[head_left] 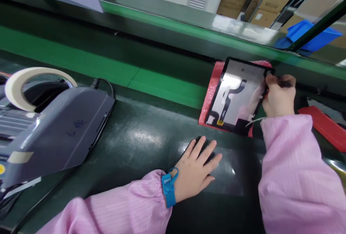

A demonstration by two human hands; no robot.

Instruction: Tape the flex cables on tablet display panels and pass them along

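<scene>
A flat screen panel [250, 95] with a black border, a silvery back and dark ribbon cables lies on pink bubble wrap [210, 99] at the bench's far side. My right hand [280, 95] is closed at the panel's upper right edge, its fingers curled around a small dark thing I cannot make out. My left hand [195, 169], with a blue strap [169, 190] at the wrist, lies palm down with its fingers spread on a clear shiny sheet [229, 176] on the dark green bench. It holds nothing.
On the left stands a grey machine [72, 126] with a tape roll [16, 90] on it and a black cable beside it. A green belt [108, 73] runs along the back. A red packet [325, 127] lies at the right. Cartons [275, 0] stand beyond.
</scene>
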